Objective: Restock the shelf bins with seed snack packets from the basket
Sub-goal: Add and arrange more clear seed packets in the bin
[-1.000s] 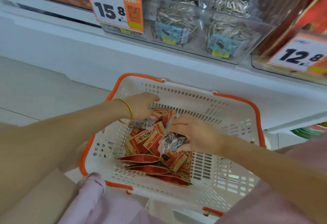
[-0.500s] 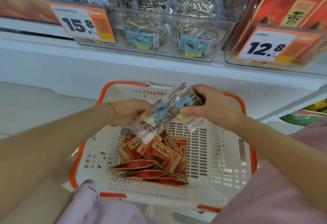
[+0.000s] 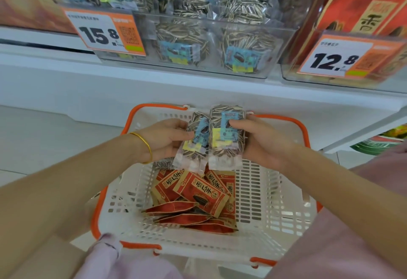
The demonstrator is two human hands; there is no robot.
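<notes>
My left hand grips a clear packet of striped seeds with a blue label. My right hand grips a second such clear seed packet, thumb on its blue label. Both packets are held upright side by side above the far end of the white basket with orange rim. Several red seed packets lie in the basket below. One more clear packet peeks out under my left wrist. The clear shelf bin above holds the same striped seed packets.
An orange price tag reading 15.8 hangs left of the bin and a 12.8 tag fronts a bin of red boxes on the right. The white shelf ledge runs between bins and basket. The basket sits at my lap.
Both hands lifted clear seed packets out of the basket and now hold them upright side by side; earlier they were digging among the red packets. The view tilted up toward the shelf.
</notes>
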